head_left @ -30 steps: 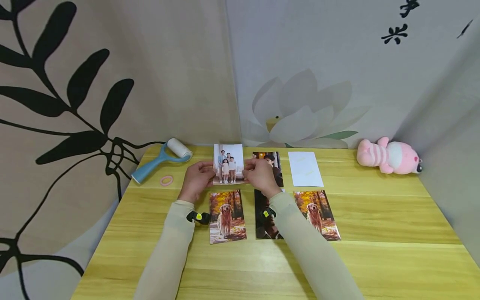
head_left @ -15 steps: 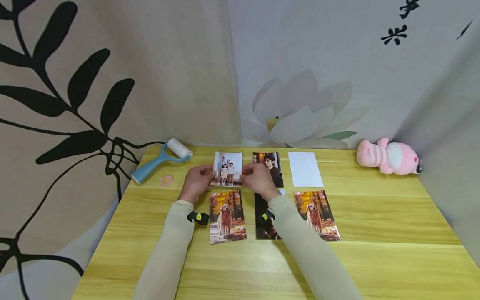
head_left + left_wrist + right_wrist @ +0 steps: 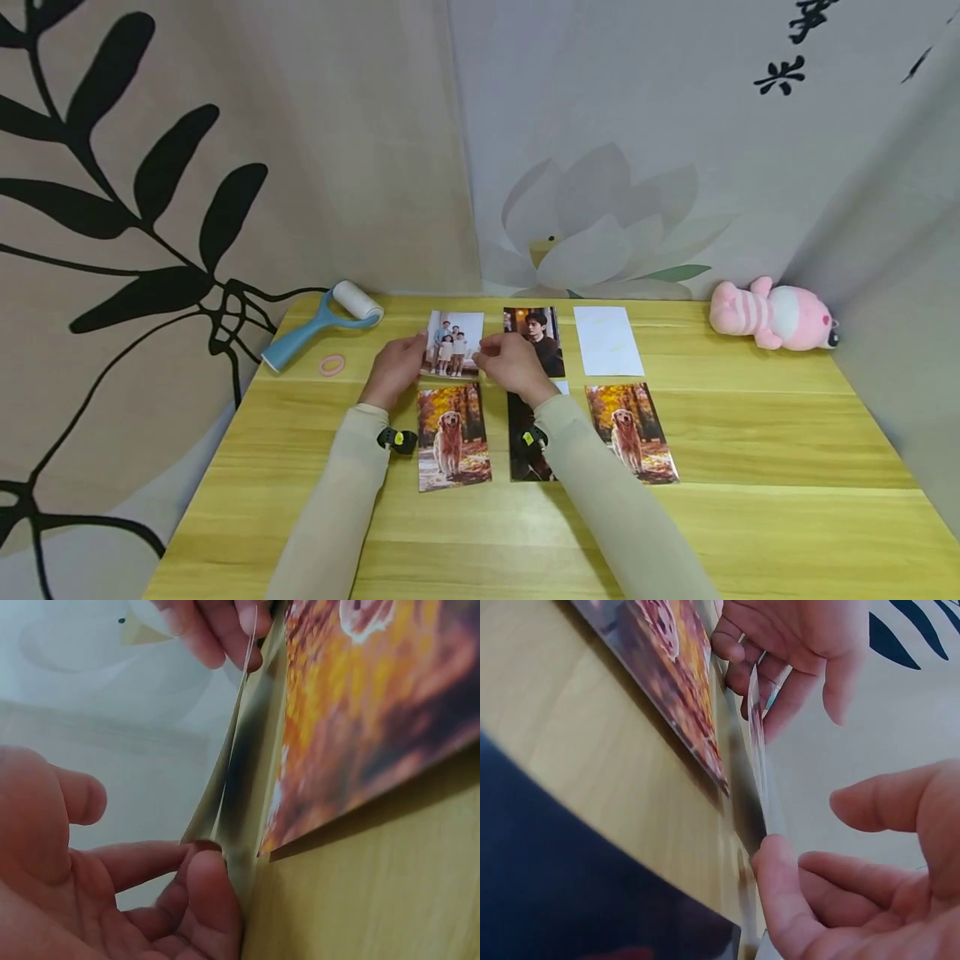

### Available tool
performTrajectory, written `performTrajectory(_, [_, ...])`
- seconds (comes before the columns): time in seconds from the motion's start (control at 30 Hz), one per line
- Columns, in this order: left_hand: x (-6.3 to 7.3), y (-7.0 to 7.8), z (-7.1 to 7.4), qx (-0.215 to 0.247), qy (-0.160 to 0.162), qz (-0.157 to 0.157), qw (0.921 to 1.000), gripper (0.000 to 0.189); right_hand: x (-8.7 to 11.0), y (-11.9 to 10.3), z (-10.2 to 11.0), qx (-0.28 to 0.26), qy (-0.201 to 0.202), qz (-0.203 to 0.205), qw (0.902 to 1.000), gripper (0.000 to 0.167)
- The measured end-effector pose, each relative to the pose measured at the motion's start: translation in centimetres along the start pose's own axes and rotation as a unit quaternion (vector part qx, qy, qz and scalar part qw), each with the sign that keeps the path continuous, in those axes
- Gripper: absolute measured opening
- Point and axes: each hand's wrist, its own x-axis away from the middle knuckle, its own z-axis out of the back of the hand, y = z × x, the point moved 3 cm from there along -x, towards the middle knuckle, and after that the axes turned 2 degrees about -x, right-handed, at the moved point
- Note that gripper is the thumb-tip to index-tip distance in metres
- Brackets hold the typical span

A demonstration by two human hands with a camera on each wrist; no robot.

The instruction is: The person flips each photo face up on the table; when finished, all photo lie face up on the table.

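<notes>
Both hands hold a family photo (image 3: 452,343) by its sides, at the back left of the photo group. At its left edge, the left hand (image 3: 393,371) grips with bent fingers; its thumb stands apart in the left wrist view. The right hand (image 3: 517,365) holds the right edge, and its thumb (image 3: 870,806) stays off the sheet in the right wrist view. Seen edge-on, the photo (image 3: 217,780) is slightly tilted and shows two thin layers. A dog photo (image 3: 452,437) lies just in front. A portrait photo (image 3: 536,342) lies to its right, partly behind the right hand.
In the front row lie a dark photo (image 3: 525,454), partly under the right forearm, and another dog photo (image 3: 630,429). A blank white card (image 3: 608,342) lies behind. A lint roller (image 3: 318,329) and pink ring (image 3: 332,365) are left; a pink plush toy (image 3: 776,315) is far right.
The family photo has come down and a little toward the front in both hands, and it tilts back flatter. More of the portrait photo shows beside the right hand.
</notes>
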Motion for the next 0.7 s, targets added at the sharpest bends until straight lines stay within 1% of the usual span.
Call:
performTrajectory(0.1, [0.1,0.0,0.0,-0.011,-0.002,0.002,0.9999,0.069,0.0,0.0,0.0,-0.006,-0.006,-0.003,1.0,0.045])
performTrajectory(0.23, [0.0,0.1,0.1,-0.024,0.005,-0.005,0.9997,0.073,0.0,0.0,0.0,-0.008,-0.006,-0.004,0.9999,0.048])
performTrajectory(0.4, [0.0,-0.1,0.2,0.003,0.009,-0.005,0.9999,0.065,0.3,-0.3,0.2,-0.004,-0.013,-0.006,0.9999,0.051])
performTrajectory(0.5, [0.0,-0.2,0.2,0.015,0.011,-0.007,0.9998,0.063,0.5,-0.4,0.5,-0.002,-0.021,-0.003,0.9998,0.053])
performTrajectory(0.7, [0.3,0.0,0.3,0.0,0.016,-0.012,0.9998,0.066,0.7,-0.3,1.4,-0.003,-0.017,0.014,0.9997,0.051])
